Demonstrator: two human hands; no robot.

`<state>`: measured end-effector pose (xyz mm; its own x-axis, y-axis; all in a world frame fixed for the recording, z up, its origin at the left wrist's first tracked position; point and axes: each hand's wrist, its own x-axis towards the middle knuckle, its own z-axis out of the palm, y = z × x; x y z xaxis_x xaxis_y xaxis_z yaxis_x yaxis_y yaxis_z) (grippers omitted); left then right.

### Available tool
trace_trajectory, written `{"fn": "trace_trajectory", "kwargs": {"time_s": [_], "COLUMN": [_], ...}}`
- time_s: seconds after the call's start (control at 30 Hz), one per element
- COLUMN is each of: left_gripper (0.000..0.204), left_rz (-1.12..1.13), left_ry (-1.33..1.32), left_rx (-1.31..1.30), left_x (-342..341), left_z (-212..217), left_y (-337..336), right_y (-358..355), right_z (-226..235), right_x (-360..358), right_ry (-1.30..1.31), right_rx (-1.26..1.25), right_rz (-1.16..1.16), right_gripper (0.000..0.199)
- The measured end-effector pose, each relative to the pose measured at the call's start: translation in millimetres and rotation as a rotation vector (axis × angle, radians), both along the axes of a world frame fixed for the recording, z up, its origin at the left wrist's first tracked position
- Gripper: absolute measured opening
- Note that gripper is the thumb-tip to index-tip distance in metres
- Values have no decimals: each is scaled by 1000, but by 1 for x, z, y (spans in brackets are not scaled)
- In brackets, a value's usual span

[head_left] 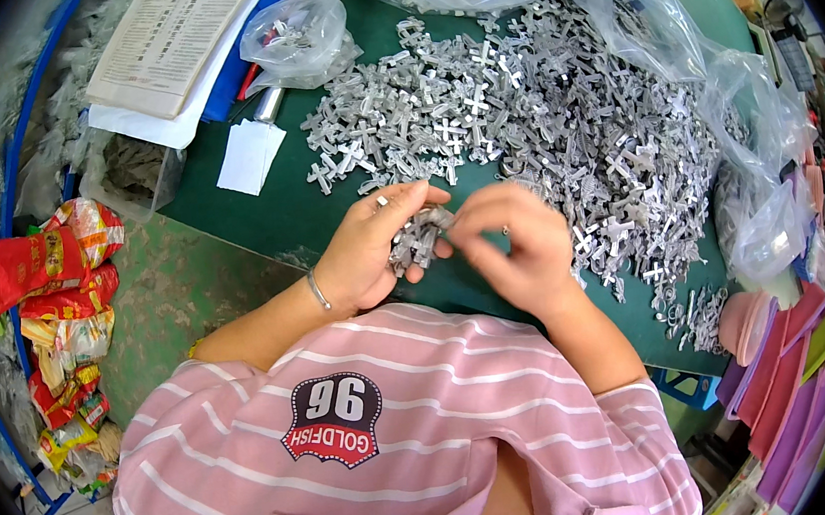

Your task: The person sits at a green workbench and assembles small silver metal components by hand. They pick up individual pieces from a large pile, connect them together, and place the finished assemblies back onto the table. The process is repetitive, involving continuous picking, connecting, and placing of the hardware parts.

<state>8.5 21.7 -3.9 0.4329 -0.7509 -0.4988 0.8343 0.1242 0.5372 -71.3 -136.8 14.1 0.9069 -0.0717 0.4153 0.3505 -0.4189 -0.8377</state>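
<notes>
My left hand (363, 248) is closed around a small handful of silver metal cross pieces (417, 241), held over the near edge of the green table (237, 216). At the right side of this handful is my right hand (519, 241), its thumb and forefinger pinched together and slightly smeared by motion. What those fingertips hold, if anything, is too small to make out. Just beyond both hands spreads a large heap of similar metal crosses (447, 103), brighter on the left and darker grey to the right.
Clear plastic bags (299, 38) with metal pieces lie around the heap. White paper slips (250, 157) and an open booklet (174, 41) are at the left. Small metal parts (696, 320) sit by the right edge, near coloured plastic bins (785, 359). Red snack packets (41, 266) hang at the left.
</notes>
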Motion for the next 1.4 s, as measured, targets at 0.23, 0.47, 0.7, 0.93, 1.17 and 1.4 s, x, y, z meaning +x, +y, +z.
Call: {"fn": "trace_trajectory", "kwargs": {"time_s": [0.23, 0.47, 0.7, 0.93, 1.17, 1.4], "left_gripper": [15, 17, 18, 19, 17, 16], "left_rz": [-6, 35, 75, 75, 83, 231], "left_ry": [36, -88, -108, -139, -155, -1350], "left_rx": [-7, 51, 65, 70, 97, 207], "left_x": [0, -2, 0, -2, -3, 7], "left_z": [-3, -2, -4, -5, -3, 2], "left_y": [6, 8, 4, 3, 3, -10], "right_y": [-10, -5, -13, -11, -8, 12], "right_z": [-16, -31, -14, -14, -21, -21], "right_x": [39, 59, 32, 18, 13, 17], "right_ry": [8, 177, 622, 633, 489, 439], "right_rx": [-215, -227, 768, 894, 826, 1378], "right_rz": [-236, -253, -114, -61, -40, 29], "right_gripper": [10, 11, 15, 17, 17, 32]}}
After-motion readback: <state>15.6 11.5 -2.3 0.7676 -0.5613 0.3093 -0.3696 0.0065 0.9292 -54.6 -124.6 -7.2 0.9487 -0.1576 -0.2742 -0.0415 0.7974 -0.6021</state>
